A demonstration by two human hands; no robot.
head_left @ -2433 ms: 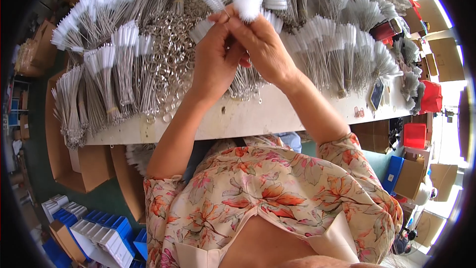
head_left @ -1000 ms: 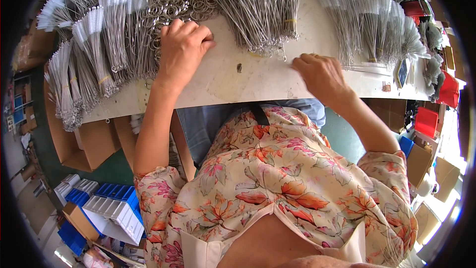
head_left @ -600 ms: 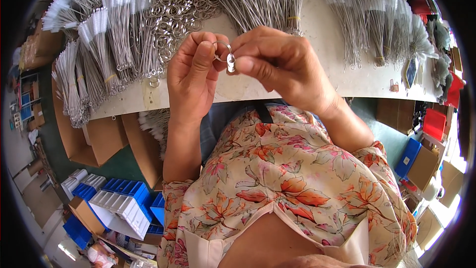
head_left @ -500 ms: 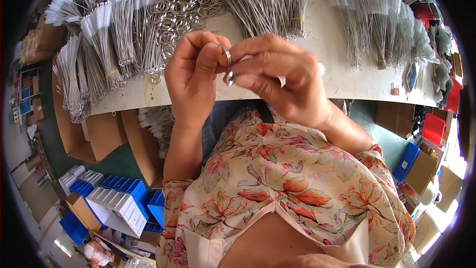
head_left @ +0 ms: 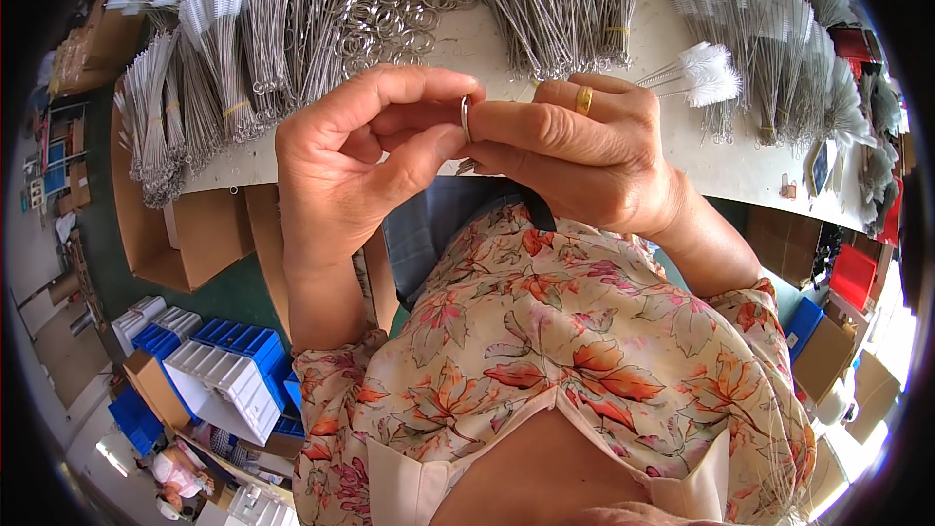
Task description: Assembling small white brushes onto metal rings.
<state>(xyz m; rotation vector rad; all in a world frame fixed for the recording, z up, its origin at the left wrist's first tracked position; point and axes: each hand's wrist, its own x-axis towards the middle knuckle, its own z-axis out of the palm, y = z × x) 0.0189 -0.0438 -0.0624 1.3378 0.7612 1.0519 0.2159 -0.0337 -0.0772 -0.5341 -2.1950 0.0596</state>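
Observation:
A metal split ring [head_left: 466, 121] stands edge-on between my two hands. My left hand [head_left: 355, 151] pinches it between thumb and fingertips. From the other side my right hand [head_left: 594, 141], with a gold band on one finger, presses its closed fingertips against the ring. Small wire brushes [head_left: 709, 75] with white bristles stick out behind the right hand. Their thin stems run into its curled fingers, which hide the middle. A bit of metal [head_left: 467, 167] shows below the fingertips; I cannot make out whether it is threaded on the ring.
A heap of split rings [head_left: 390, 0] lies on the white table [head_left: 467, 34]. Bundles of wire brushes stand left [head_left: 219, 49], centre [head_left: 555, 10] and right [head_left: 769, 49]. Below the table edge are a cardboard box [head_left: 185, 253] and blue and white plastic bins [head_left: 229, 375].
My hands have turned and the left has moved left and slightly down. The ring now stands edge-on. The white brush heads have swung out into view at the right hand's far side.

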